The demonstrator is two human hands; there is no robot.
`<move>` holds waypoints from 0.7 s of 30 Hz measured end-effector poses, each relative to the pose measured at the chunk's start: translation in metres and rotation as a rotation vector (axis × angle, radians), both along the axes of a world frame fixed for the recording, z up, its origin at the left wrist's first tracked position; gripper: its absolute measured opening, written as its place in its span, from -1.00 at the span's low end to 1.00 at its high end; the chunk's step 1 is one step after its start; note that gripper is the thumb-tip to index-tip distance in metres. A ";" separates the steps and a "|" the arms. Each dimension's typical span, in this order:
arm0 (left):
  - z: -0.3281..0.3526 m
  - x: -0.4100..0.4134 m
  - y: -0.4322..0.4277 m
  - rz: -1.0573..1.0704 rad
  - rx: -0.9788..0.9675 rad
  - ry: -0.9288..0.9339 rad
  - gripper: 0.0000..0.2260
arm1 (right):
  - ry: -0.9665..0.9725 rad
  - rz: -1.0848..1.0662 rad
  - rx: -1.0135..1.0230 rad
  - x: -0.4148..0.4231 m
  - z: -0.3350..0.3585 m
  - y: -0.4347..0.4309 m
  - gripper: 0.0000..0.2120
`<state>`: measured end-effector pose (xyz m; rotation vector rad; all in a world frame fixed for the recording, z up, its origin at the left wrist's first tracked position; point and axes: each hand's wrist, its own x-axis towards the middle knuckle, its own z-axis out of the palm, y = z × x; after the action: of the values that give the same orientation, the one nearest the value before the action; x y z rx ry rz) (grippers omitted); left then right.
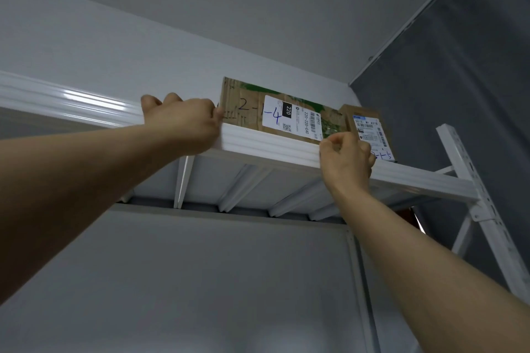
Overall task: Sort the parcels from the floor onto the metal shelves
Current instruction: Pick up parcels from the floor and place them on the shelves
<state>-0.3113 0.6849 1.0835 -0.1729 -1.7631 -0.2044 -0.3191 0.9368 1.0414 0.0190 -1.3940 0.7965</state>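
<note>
I look up at the top metal shelf (275,146). A long flat cardboard parcel (246,112), marked "2-1-4" with a white label, stands on its edge along the shelf's front lip. My left hand (183,120) is at the parcel's left end, with the thumb pressed against that end and the fingers bent over the shelf lip. My right hand (347,160) is at the parcel's lower right corner, fingers curled, thumb and forefinger pinching that corner. A smaller cardboard parcel (364,123) with a label stands just right of it, partly behind my right hand.
The white shelf upright (484,209) with its slotted holes rises at the right. A dark grey curtain (459,66) hangs behind it. The grey wall (114,46) runs behind the shelf, and a white panel (200,281) fills the space below it.
</note>
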 end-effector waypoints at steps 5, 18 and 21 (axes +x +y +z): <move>0.010 0.008 0.000 -0.004 0.080 -0.271 -0.53 | -0.038 0.007 0.097 0.008 0.001 -0.028 -0.87; -0.061 0.029 -0.053 -0.256 -0.134 0.337 -0.70 | 0.053 0.099 0.348 0.033 -0.020 -0.154 -0.85; -0.095 0.039 -0.090 -0.231 -0.192 0.448 -0.87 | 0.117 0.198 0.365 0.038 -0.048 -0.194 -0.86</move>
<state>-0.2722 0.5948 0.9889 -0.5226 -1.3120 -0.1478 -0.2815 0.7431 0.9937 0.4853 -1.4231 0.6812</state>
